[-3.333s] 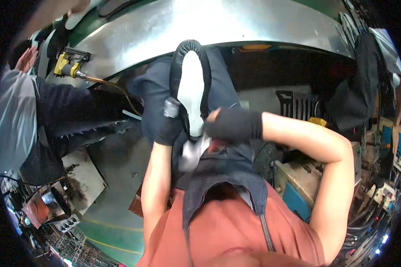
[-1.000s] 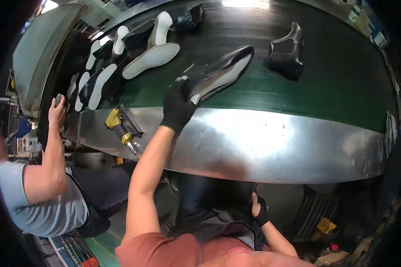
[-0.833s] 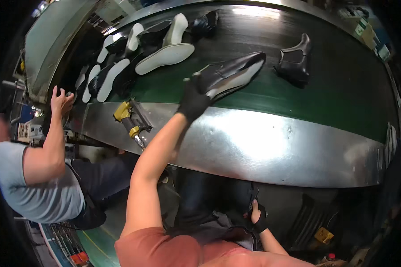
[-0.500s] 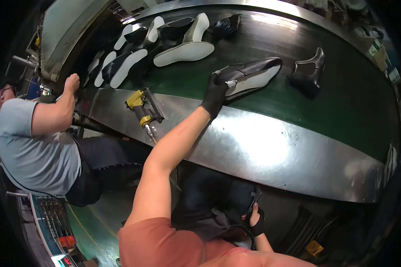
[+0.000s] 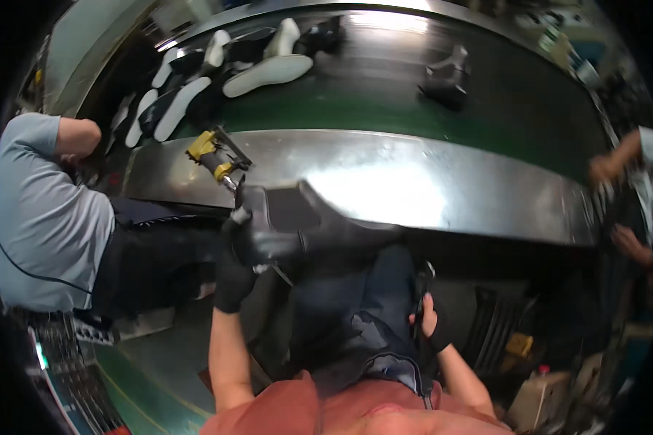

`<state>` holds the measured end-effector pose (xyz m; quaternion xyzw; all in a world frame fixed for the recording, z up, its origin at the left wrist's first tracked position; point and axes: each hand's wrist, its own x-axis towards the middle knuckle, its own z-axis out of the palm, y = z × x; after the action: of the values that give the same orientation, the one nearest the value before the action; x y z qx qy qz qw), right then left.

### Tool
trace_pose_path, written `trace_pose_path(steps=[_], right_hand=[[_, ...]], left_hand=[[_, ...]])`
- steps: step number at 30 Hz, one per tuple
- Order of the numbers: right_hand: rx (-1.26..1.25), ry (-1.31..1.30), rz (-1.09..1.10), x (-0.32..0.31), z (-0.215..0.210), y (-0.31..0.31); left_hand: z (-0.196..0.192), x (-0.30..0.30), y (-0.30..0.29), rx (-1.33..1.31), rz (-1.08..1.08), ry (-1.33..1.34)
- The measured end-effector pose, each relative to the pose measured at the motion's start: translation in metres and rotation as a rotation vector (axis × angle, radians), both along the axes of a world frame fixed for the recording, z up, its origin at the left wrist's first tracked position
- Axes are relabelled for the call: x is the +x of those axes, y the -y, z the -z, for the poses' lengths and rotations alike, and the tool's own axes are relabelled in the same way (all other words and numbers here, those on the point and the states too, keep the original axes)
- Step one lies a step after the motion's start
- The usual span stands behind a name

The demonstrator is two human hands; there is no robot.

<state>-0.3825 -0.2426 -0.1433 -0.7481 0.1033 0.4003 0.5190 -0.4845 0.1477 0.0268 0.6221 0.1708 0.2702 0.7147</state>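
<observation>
Over my lap, in front of the metal ledge, my left hand (image 5: 233, 279) in a black fingerless glove is closed round a black ankle boot (image 5: 297, 230). The boot lies on its side with its toe pointing right. Lower on the right, by my thigh, my right hand (image 5: 431, 319), also gloved, is closed on a slim dark metal hand tool (image 5: 426, 279). The tool points upward, and its kind is unclear. Past the boot, a yellow and black air stapler (image 5: 214, 156) rests on the ledge with its hose running toward me.
A long metal ledge (image 5: 341, 156) borders a green conveyor belt (image 5: 297, 116). Several dark shoes with white soles (image 5: 268, 75) lie at the belt's left; another dark boot (image 5: 446, 80) sits farther right. A co-worker in grey (image 5: 47, 210) sits at left; another person's arm (image 5: 617, 159) shows at right.
My left hand has brought the boot back from the belt to over my lap and turned it. My view has shifted, and another person's arms now show at right.
</observation>
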Motion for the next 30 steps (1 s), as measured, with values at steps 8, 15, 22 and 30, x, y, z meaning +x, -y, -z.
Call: trace_pose_path(steps=[8, 15, 22, 30], right_hand=[[0.407, 0.367, -0.05, -0.015, -0.117, -0.076], [0.286, 0.593, -0.321, -0.033, -0.167, -0.065], [0.349, 0.682, -0.606, -0.048, -0.186, -0.072], [0.471, 0.498, -0.818, -0.037, -0.169, -0.094]], left_hand=[[-0.028, -0.036, 0.097, 0.808, 0.299, -0.362], [-0.034, -0.072, 0.143, 0.138, 0.619, -0.069], [-0.023, -0.051, 0.126, 0.229, 0.484, -0.32], [-0.012, -0.074, 0.142, 0.356, 0.309, -0.233]])
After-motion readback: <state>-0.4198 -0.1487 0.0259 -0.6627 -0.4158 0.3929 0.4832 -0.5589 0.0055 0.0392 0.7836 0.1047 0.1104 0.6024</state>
